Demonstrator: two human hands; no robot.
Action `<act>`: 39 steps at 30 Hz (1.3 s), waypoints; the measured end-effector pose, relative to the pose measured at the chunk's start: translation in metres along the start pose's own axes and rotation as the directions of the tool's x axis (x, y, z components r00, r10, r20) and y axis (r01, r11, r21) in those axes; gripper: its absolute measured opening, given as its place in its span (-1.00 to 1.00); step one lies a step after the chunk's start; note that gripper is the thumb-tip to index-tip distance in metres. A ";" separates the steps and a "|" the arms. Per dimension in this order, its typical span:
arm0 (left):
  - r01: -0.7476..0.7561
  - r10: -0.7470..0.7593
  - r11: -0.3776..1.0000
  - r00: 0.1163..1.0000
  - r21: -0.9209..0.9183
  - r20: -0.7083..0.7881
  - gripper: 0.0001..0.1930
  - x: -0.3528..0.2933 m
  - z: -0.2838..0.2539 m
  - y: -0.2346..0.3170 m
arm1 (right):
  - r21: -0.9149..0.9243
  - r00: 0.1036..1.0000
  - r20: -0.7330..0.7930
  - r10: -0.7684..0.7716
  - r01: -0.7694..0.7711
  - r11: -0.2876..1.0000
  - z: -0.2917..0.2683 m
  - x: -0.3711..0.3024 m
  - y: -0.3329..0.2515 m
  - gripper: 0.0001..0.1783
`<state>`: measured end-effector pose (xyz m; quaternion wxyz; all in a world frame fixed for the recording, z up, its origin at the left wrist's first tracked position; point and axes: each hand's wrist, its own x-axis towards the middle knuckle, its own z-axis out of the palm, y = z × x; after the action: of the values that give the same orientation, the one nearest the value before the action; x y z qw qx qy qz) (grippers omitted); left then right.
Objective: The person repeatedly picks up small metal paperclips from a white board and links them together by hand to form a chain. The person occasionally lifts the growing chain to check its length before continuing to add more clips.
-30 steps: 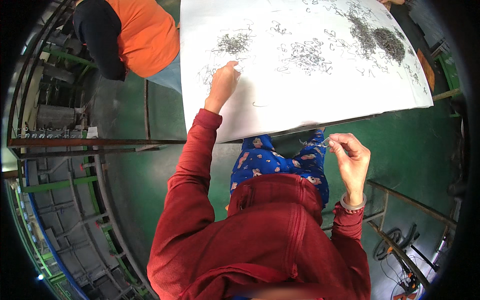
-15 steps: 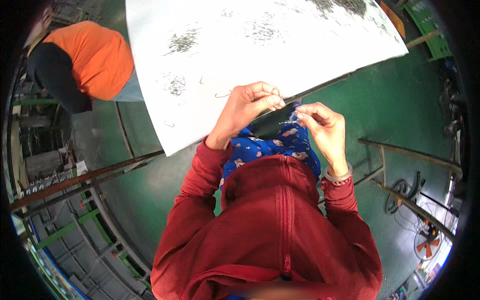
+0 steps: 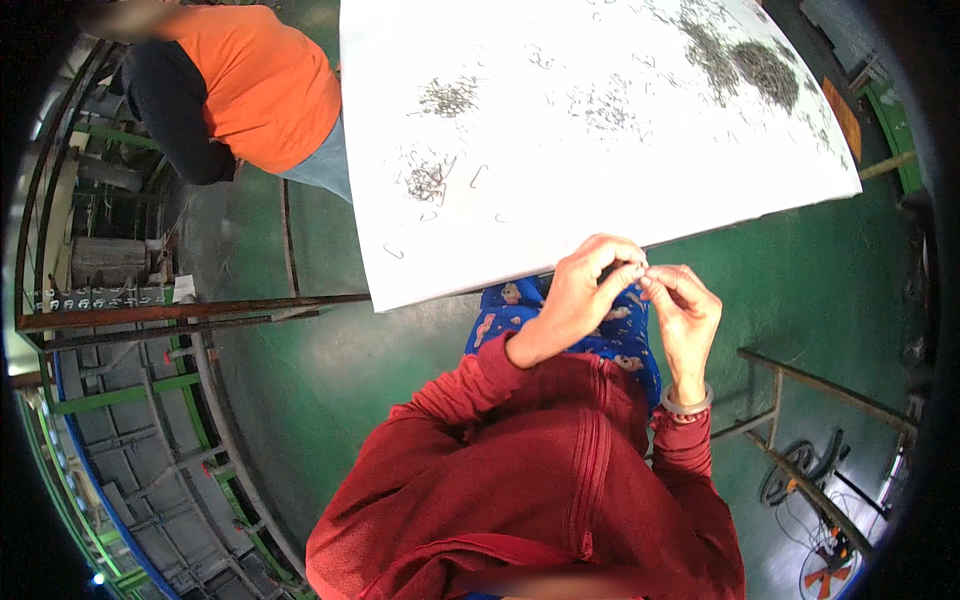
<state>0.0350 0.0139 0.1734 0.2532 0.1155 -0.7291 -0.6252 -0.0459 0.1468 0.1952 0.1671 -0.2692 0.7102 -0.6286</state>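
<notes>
My left hand (image 3: pixel 585 290) and my right hand (image 3: pixel 686 308) meet fingertip to fingertip just off the near edge of the white tabletop (image 3: pixel 600 195). Both are closed in a pinch, and whatever lies between the fingers is too small and covered to name. On the table, left of my hands, lie loose dark hook-shaped pieces, among them one hook (image 3: pixel 476 177) and another (image 3: pixel 394 251) by the left corner. Beyond them are a small pile of dark pieces (image 3: pixel 425 178) and a denser pile (image 3: pixel 449 97).
Scattered dark pieces (image 3: pixel 605 105) and a large dark heap (image 3: pixel 766 75) lie farther right on the table. A person in an orange top (image 3: pixel 265 90) is at its left side. Metal rails (image 3: pixel 230 310) stand to the left, and a fan (image 3: pixel 828 570) is at lower right.
My hands were a little apart, with a small shiny piece at my right fingers; now their fingertips have come together. The view has shifted, so the table sits farther right in it.
</notes>
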 end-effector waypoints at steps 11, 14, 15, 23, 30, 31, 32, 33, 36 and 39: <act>-0.021 0.016 0.990 0.999 -0.140 -0.037 -0.93 -0.004 -0.002 -0.008 | -0.244 0.953 0.204 -0.224 0.272 0.931 0.019 0.108 0.027 -0.82; -0.050 0.050 0.999 0.999 -0.007 -0.020 -0.93 -0.006 -0.004 -0.009 | -0.384 0.811 0.458 -0.363 0.549 0.742 0.071 0.172 0.075 -0.78; -0.036 0.036 0.999 0.999 -0.013 0.001 -0.93 -0.008 -0.004 -0.008 | -0.379 0.748 0.507 -0.428 0.639 0.669 0.085 0.185 0.090 -0.78; -0.030 0.028 0.999 0.998 -0.045 -0.052 -0.93 -0.012 -0.008 -0.007 | -0.467 0.750 0.463 -0.472 0.659 0.589 0.119 0.200 0.112 -0.83; -0.076 0.067 0.993 0.993 -0.088 -0.101 -0.91 -0.011 -0.002 -0.015 | -0.326 0.939 0.228 -0.257 0.322 0.889 0.058 0.154 0.048 -0.80; -0.089 0.080 0.993 0.991 -0.080 -0.103 -0.91 -0.010 -0.002 -0.017 | -0.212 0.945 0.290 -0.154 0.220 0.952 0.039 0.139 0.029 -0.77; -0.068 0.062 0.995 0.994 -0.067 -0.093 -0.90 -0.009 -0.003 -0.017 | -0.214 0.922 0.339 -0.190 0.272 0.938 0.025 0.127 0.010 -0.74; -0.056 0.047 0.994 0.994 -0.091 -0.097 -0.90 -0.007 -0.003 -0.018 | -0.229 0.904 0.385 -0.188 0.291 0.929 0.010 0.113 -0.009 -0.74; 0.019 -0.038 0.983 0.994 -0.184 -0.100 -0.89 0.002 -0.004 -0.016 | -0.054 0.944 0.329 -0.012 0.032 0.998 -0.014 0.071 -0.046 -0.81; 0.025 -0.043 0.978 0.996 -0.205 -0.080 -0.89 0.009 -0.005 -0.010 | -0.056 0.933 0.359 -0.029 0.052 0.997 -0.017 0.057 -0.056 -0.83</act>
<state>0.0279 0.0035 0.1661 0.2835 0.1277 -0.6478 -0.6955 -0.0918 0.1232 0.2587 0.2719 -0.3991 0.6822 -0.5490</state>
